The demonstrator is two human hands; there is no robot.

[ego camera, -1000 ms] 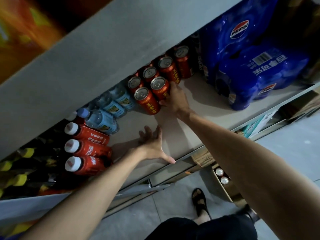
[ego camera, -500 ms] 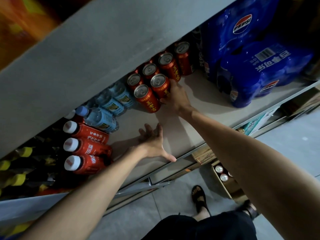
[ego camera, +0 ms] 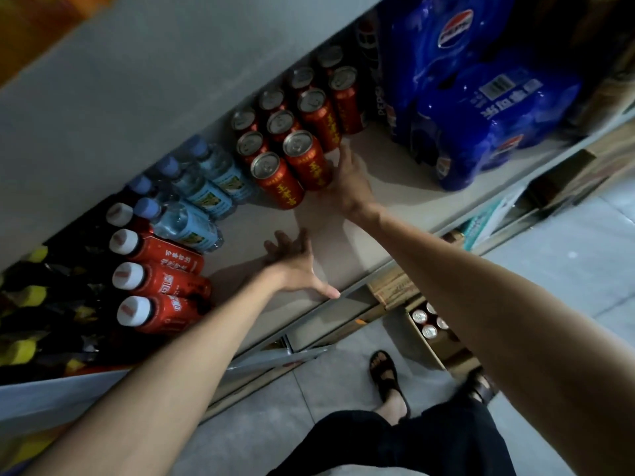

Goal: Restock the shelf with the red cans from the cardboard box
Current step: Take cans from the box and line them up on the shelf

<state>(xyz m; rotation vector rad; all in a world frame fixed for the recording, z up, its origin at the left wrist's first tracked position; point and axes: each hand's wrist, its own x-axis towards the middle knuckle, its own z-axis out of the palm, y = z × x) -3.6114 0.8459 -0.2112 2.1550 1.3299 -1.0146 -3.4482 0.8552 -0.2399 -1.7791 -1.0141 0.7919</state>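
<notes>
We press a can into the red cluster.

Our left hand (ego camera: 295,266) lies flat, fingers spread, on the shelf (ego camera: 388,166) at 6 o'clock of the cans (ego camera: 275,123). A hard shove could tip them toward the bottles (ego camera: 196,190) at 9 o'clock. Our right hand (ego camera: 347,183) presses fairly straight fingers against the front can (ego camera: 309,166) from 3 o'clock, gripping nothing. The box (ego camera: 446,355), at 5 o'clock, holds more.

Light: dim, bluish
Shadows: soft, on the shelf (ego camera: 388,190)
Glare: sheen on the blue packs (ego camera: 481,108)
Edges: bent, blurred top left
</notes>
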